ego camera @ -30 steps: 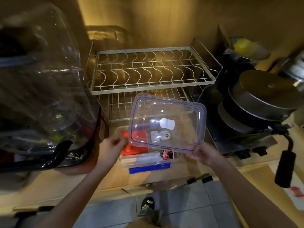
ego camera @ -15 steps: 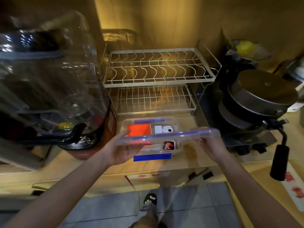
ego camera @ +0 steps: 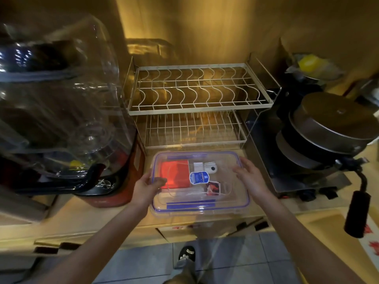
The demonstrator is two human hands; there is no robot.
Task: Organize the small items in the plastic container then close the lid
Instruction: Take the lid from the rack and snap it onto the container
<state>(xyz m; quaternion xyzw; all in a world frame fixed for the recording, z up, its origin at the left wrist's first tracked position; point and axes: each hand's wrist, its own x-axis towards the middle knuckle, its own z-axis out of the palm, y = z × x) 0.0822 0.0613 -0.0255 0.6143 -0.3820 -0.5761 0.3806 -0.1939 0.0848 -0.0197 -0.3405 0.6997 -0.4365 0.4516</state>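
Note:
A clear plastic container [ego camera: 235, 210] with blue trim sits on the wooden counter, and its clear lid [ego camera: 225, 158] lies flat on top of it. Through the lid I see a red packet [ego camera: 176, 175], a white round-eyed gadget [ego camera: 211, 167], a white tag [ego camera: 198, 166] and a small red-and-white card [ego camera: 213, 188]. A blue-and-white label [ego camera: 199, 177] sits at the lid's centre. My left hand [ego camera: 146, 186] grips the lid's left edge, thumb on top. My right hand [ego camera: 251, 178] rests against the right edge with straight fingers.
A two-tier wire dish rack [ego camera: 196, 103] stands right behind the container. A large clear-domed appliance [ego camera: 61, 119] with a red base crowds the left. Stacked dark pans [ego camera: 330, 136] and a black handle [ego camera: 356, 214] fill the right. Tiled floor and my shoe [ego camera: 186, 253] lie below.
The lid went from tilted up in both hands, to level above the container, to lying flat on it. My right hand's fingers have straightened along the edge.

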